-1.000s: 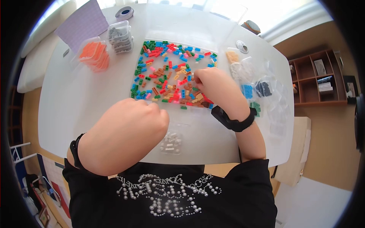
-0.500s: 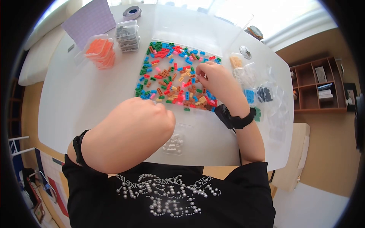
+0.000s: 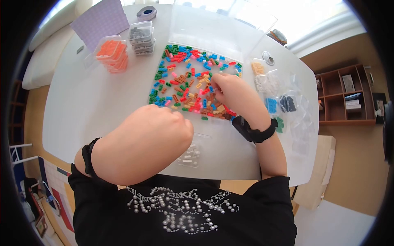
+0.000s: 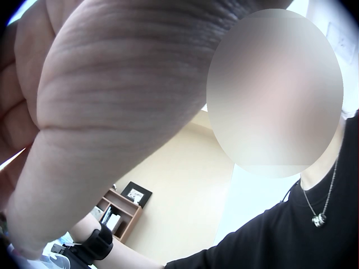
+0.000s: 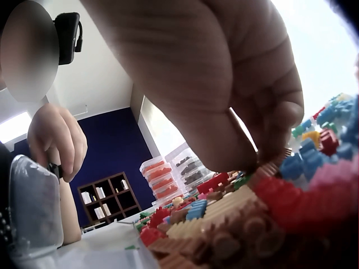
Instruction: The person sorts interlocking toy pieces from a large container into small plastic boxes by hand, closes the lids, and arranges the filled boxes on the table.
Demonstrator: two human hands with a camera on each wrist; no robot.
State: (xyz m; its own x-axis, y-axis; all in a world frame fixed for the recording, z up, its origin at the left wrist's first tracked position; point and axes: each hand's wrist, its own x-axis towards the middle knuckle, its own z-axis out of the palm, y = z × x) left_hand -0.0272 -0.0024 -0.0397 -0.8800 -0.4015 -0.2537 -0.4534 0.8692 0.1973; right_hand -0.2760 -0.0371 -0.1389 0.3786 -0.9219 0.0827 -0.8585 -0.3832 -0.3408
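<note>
A wide heap of small toy building bricks (image 3: 180,80) in red, blue, green, brown, tan and pink lies in a clear tray at mid-table. My right hand (image 3: 232,88) reaches down into its right side. In the right wrist view the thumb and finger of the right hand (image 5: 247,106) come together on a ribbed brown brick (image 5: 274,167). My left hand (image 3: 152,133) hovers near the heap's front edge, back upward, hiding its fingers. From the right wrist view the left hand (image 5: 59,140) hangs with loosely bent fingers, and no brick shows in it.
A small clear box of white bricks (image 3: 189,156) sits in front of me. Stacked boxes of orange bricks (image 3: 111,53) and grey bricks (image 3: 141,39) stand back left. At right are boxes with tan (image 3: 257,67), blue (image 3: 271,105) and black bricks (image 3: 289,103). A tape roll (image 3: 146,13) lies behind.
My right hand's thumb and fingers, spread apart half a second ago, have come together lower in the bricks. The left hand has drifted slightly right; the whole view has shifted a little.
</note>
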